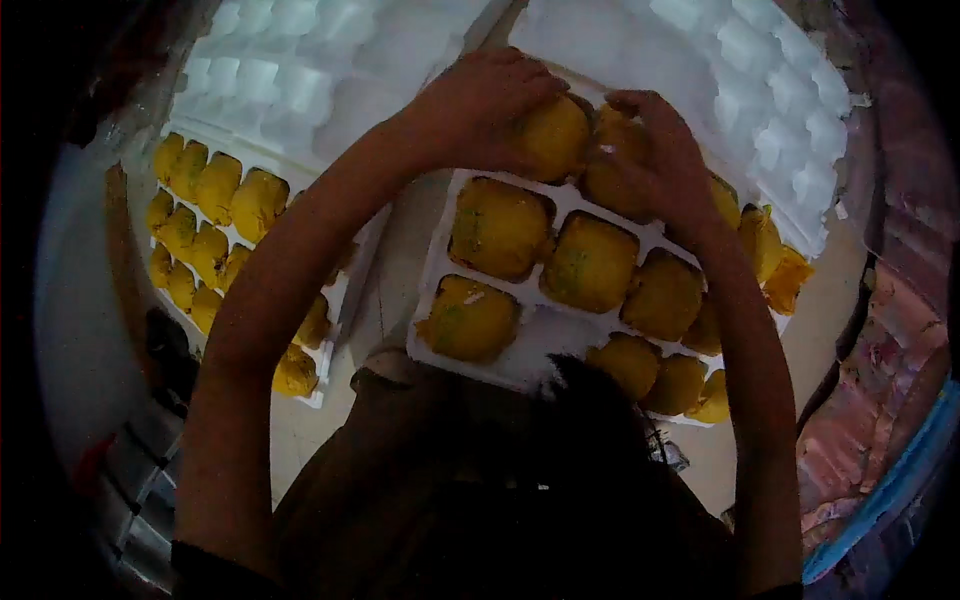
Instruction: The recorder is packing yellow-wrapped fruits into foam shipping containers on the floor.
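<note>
Below me lies a white foam tray point(525, 291) with square compartments, most of them filled by yellow wrapped bundles; one compartment point(559, 330) in the near row holds nothing. My left hand point(499, 97) curls around a yellow bundle point(556, 139) in the far row, its fingertips over the top edge. Beside it, my right hand point(664, 150) rests with bent fingers on the neighbouring yellow bundle point(615, 176). Whether either bundle is lifted cannot be told. Some bundles bear green marks. My right forearm hides part of the tray's right side.
At left stands a second foam tray point(337, 322) with several yellow bundles. White moulded foam lids point(262, 82) point(780, 112) extend beyond both trays. Pinkish crumpled sheeting point(900, 337) and a blue edge point(885, 487) lie at far right.
</note>
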{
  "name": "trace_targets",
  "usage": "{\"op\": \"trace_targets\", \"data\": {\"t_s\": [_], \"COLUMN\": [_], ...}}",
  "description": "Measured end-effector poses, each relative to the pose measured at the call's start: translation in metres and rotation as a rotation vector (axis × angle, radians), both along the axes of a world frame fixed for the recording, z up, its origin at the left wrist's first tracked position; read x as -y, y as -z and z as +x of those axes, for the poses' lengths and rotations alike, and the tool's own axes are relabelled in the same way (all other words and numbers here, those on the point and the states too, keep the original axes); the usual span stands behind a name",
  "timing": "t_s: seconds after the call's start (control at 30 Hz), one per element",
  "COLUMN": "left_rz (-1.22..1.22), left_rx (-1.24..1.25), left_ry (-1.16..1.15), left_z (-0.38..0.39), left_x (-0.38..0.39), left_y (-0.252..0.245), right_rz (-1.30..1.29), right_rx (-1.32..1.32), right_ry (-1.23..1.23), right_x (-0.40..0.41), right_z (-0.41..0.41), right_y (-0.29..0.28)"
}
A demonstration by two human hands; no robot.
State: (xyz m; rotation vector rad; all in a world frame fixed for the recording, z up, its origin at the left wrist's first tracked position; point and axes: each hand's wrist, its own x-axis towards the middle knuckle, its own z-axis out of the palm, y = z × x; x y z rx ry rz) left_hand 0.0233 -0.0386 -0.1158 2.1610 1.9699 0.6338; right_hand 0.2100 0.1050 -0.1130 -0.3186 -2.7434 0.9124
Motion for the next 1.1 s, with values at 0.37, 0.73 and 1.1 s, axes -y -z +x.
{"op": "trace_targets", "data": {"t_s": [0.37,0.73,1.1], "left_rz": [-0.246,-0.272,-0.223], "left_rx": [-0.288,-0.248,-0.206], "left_ry": [0.140,-0.027,0.142], "left_z": [0.002,0.018,0.005], "left_x": [-0.013,-0.009,-0.020], "left_y": [-0.009,-0.012,-0.006], "right_rz": [0.037,0.118,0.115], "right_rx": [-0.033,-0.040,0.021], "right_ry": [0.192,0.091,0.095], "right_x": [-0.010,0.001,0.001], "right_z": [0.045,0.053,0.047], "right_y": [0.001,0.003,-0.001]}}
